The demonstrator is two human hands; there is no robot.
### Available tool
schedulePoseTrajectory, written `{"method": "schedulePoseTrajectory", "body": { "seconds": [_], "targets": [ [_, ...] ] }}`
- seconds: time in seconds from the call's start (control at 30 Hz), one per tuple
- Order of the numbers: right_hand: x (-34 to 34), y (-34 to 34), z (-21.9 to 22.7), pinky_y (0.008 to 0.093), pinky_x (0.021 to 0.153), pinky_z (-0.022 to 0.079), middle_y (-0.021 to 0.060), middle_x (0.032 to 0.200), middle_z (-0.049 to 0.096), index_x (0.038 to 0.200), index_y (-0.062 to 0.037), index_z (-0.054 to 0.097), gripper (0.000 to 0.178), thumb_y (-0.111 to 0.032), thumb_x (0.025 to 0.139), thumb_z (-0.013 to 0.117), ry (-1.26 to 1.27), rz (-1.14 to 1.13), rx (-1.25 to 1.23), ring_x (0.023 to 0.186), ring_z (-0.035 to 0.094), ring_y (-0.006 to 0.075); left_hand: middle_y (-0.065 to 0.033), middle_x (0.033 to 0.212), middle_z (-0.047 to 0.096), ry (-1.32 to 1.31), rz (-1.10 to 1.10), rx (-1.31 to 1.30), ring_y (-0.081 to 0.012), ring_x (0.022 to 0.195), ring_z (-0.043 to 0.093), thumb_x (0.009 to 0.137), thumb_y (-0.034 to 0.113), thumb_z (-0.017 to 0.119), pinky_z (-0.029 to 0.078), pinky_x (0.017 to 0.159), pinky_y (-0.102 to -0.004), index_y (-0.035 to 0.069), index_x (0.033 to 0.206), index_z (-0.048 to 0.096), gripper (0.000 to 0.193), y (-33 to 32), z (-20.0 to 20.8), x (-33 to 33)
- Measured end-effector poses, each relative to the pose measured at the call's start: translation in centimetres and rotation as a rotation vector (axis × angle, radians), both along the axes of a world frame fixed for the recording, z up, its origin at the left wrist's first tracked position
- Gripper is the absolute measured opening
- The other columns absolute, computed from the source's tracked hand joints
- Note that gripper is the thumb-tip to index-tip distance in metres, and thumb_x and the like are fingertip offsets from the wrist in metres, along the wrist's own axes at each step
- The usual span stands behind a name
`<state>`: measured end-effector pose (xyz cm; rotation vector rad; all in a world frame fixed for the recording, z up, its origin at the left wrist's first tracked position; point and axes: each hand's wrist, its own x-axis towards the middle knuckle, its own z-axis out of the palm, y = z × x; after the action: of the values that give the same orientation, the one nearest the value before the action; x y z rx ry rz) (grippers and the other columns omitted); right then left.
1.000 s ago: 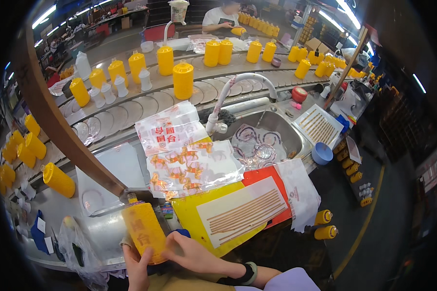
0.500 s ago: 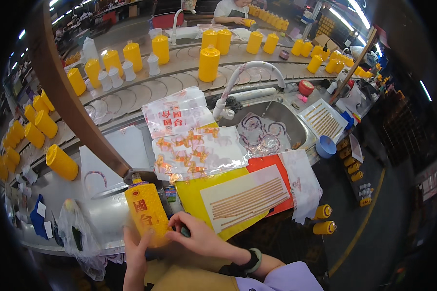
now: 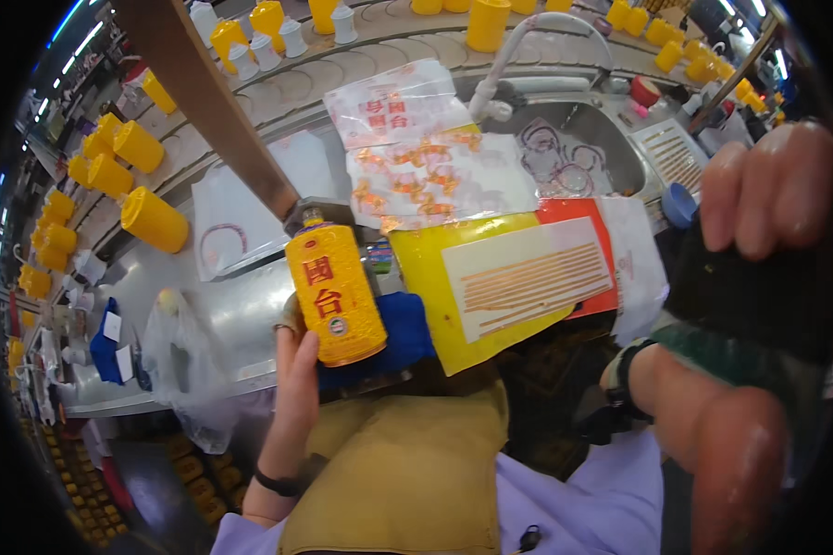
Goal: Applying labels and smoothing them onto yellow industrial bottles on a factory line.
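Note:
A yellow textured bottle (image 3: 341, 305) with red characters and a small round emblem leans over a blue cloth (image 3: 405, 328) at the bench's front edge. Its neck is up against a dark metal piece at the foot of a brown post. My left hand (image 3: 298, 356) is closed round the lower left side of this bottle, some fingers hidden behind it. Raised very near the camera at the right, my right hand (image 3: 773, 190) grips a dark flat piece with a green see-through edge (image 3: 750, 301). It is blurred, and its exact kind cannot be made out.
Transfer sheets (image 3: 407, 180) and a white card with gold strips (image 3: 528, 277) lie right of the bottle. Beyond are a sink (image 3: 620, 153), a curved faucet (image 3: 514, 51) and a conveyor with yellow bottles. The brown post (image 3: 204, 102) slants down from the upper left.
My right hand has left the bottle's lower edge and come up close to the camera with the dark piece. The view has shifted, and an emblem on the bottle's lower front now shows.

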<state>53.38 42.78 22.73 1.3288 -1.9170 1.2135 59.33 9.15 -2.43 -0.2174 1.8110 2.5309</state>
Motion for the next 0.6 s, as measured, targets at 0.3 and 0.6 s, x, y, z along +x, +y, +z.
{"method": "schedulePoseTrajectory", "body": {
  "seconds": [0.3, 0.6],
  "targets": [
    [0.7, -2.5, -0.9, 0.0247, 0.076, 0.040, 0.0021, 0.100, 0.054, 0.120, -0.0018, 0.060, 0.056, -0.032, 0.082, 0.087, 0.090, -0.011, -0.015, 0.085, 0.048, 0.0111, -0.0152, 0.165, 0.036, 0.008, -0.028, -0.027, -0.0261, 0.153, 0.034, 0.105, 0.019, 0.057, 0.024, 0.127, -0.0407, -0.002, 0.164, 0.024, 0.071, 0.4, 1.1, 0.9],
    [0.8, -3.6, -3.0, 0.0220, 0.077, 0.039, 0.0012, 0.102, 0.054, 0.120, -0.0016, 0.062, 0.043, -0.020, 0.087, 0.083, 0.084, -0.104, -0.242, 0.087, 0.048, 0.0084, -0.0165, 0.162, 0.038, -0.059, -0.025, -0.059, -0.0256, 0.150, 0.040, 0.099, 0.010, 0.070, 0.031, 0.125, -0.0402, -0.002, 0.164, 0.019, 0.083, 1.2, 1.9, 1.1]
  ]
}}
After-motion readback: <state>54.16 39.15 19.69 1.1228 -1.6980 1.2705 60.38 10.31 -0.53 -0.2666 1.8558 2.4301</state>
